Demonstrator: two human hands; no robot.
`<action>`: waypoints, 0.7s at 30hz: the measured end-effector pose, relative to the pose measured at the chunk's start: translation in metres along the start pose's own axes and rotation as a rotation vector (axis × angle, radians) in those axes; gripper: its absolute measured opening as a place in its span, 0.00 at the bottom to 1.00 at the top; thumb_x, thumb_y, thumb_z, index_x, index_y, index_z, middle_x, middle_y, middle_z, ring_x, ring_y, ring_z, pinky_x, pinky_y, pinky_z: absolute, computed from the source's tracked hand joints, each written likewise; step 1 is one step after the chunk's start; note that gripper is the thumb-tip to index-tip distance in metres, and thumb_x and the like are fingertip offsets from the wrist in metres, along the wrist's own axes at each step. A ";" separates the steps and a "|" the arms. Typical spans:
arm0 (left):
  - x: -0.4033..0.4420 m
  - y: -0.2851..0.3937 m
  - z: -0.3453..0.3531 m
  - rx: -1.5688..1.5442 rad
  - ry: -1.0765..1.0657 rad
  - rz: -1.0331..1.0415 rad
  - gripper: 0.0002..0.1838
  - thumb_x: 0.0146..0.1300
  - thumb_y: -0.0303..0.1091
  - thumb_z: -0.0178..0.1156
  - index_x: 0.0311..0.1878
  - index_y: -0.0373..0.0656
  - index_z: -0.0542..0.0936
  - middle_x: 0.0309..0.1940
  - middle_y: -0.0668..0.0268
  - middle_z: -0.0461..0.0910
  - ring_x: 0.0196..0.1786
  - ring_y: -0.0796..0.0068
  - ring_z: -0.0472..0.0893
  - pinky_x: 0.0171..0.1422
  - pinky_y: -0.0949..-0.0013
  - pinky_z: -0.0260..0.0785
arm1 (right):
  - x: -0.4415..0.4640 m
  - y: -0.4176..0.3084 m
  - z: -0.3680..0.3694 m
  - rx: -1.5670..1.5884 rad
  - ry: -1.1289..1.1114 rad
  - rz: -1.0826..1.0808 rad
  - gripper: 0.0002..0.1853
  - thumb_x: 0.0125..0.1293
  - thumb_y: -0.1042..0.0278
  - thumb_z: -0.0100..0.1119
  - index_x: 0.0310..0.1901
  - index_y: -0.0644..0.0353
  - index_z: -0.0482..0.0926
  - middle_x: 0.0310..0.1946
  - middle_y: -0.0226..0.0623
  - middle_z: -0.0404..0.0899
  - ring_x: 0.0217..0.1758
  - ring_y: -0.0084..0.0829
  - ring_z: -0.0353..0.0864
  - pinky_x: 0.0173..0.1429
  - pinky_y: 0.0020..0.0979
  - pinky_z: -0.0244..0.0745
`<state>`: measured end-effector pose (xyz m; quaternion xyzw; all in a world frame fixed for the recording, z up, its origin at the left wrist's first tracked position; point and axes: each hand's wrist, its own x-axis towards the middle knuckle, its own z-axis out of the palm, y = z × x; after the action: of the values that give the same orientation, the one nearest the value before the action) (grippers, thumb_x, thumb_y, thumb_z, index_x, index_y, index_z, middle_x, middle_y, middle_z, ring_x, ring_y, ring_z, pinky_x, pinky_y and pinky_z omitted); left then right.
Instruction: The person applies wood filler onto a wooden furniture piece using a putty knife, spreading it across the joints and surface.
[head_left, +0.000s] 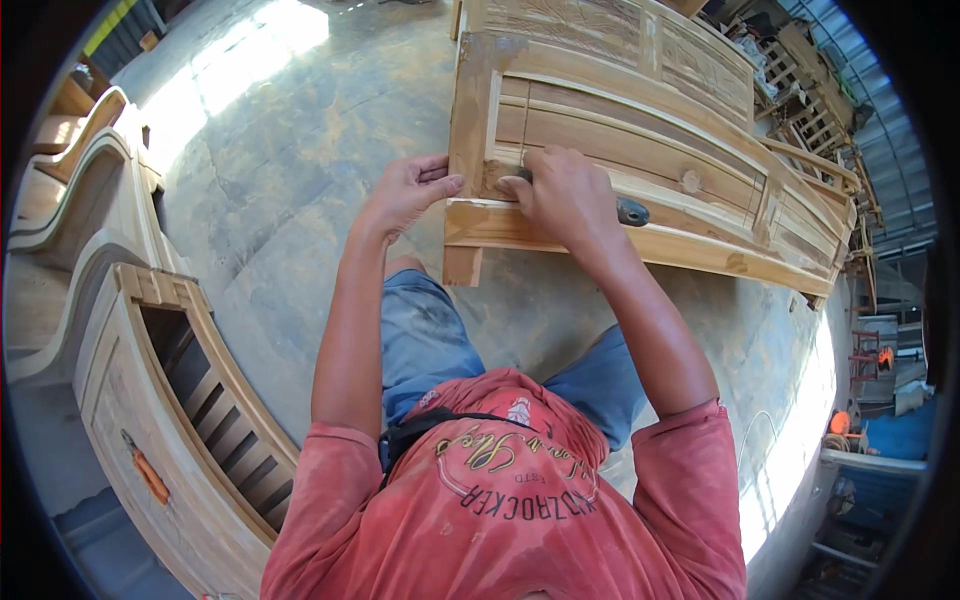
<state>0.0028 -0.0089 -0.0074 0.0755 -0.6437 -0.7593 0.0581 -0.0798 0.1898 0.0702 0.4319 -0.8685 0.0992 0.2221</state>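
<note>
A wooden furniture panel with a frame and carved sections lies in front of me. My right hand is closed round a dark-handled hand tool, pressed low against the panel's left end. The handle's end, which has a hole in it, sticks out on the right; the grip hides most of the tool, so its kind is unclear. Near the fingertips shows a brown patch on the wood. My left hand is at the panel's left corner, thumb and fingers stretched out and apart, touching the edge.
Curved wooden furniture parts stand at the left. Closer lies a slatted wooden piece with an orange-handled tool on it. Stacked timber fills the far right. A concrete floor spreads around.
</note>
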 end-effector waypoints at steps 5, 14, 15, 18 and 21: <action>-0.003 0.003 0.004 -0.013 0.049 -0.002 0.26 0.59 0.26 0.66 0.60 0.25 0.74 0.51 0.53 0.81 0.49 0.73 0.79 0.56 0.78 0.70 | -0.013 0.039 -0.026 -0.019 -0.265 0.162 0.15 0.58 0.57 0.63 0.31 0.65 0.81 0.26 0.44 0.80 0.27 0.46 0.79 0.33 0.41 0.73; -0.001 0.002 0.003 0.002 0.022 -0.005 0.23 0.62 0.26 0.64 0.60 0.28 0.74 0.49 0.58 0.81 0.47 0.77 0.79 0.56 0.80 0.68 | -0.138 0.098 -0.020 1.398 0.241 1.109 0.14 0.64 0.66 0.61 0.46 0.62 0.72 0.28 0.32 0.74 0.28 0.25 0.70 0.35 0.30 0.69; -0.001 0.002 0.004 0.011 0.008 -0.010 0.23 0.62 0.26 0.64 0.60 0.28 0.74 0.49 0.58 0.81 0.47 0.77 0.79 0.56 0.80 0.68 | -0.141 0.102 -0.022 1.400 0.255 1.121 0.14 0.64 0.66 0.61 0.46 0.62 0.72 0.28 0.32 0.74 0.28 0.25 0.70 0.35 0.30 0.69; -0.004 0.005 0.006 0.044 0.017 -0.030 0.24 0.62 0.24 0.63 0.60 0.26 0.73 0.49 0.58 0.81 0.47 0.77 0.79 0.55 0.79 0.69 | -0.133 0.116 -0.030 1.023 0.342 0.843 0.14 0.63 0.69 0.61 0.49 0.62 0.72 0.32 0.36 0.74 0.32 0.29 0.72 0.37 0.31 0.69; 0.000 0.004 0.006 0.059 0.021 -0.028 0.24 0.62 0.23 0.62 0.61 0.26 0.73 0.49 0.58 0.81 0.46 0.77 0.78 0.55 0.79 0.68 | -0.097 0.152 -0.034 0.452 0.422 0.365 0.19 0.62 0.75 0.58 0.56 0.61 0.73 0.37 0.42 0.74 0.36 0.37 0.74 0.41 0.35 0.70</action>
<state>0.0013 -0.0038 -0.0021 0.0942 -0.6640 -0.7400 0.0518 -0.1389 0.3631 0.0574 0.2781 -0.8223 0.4139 0.2743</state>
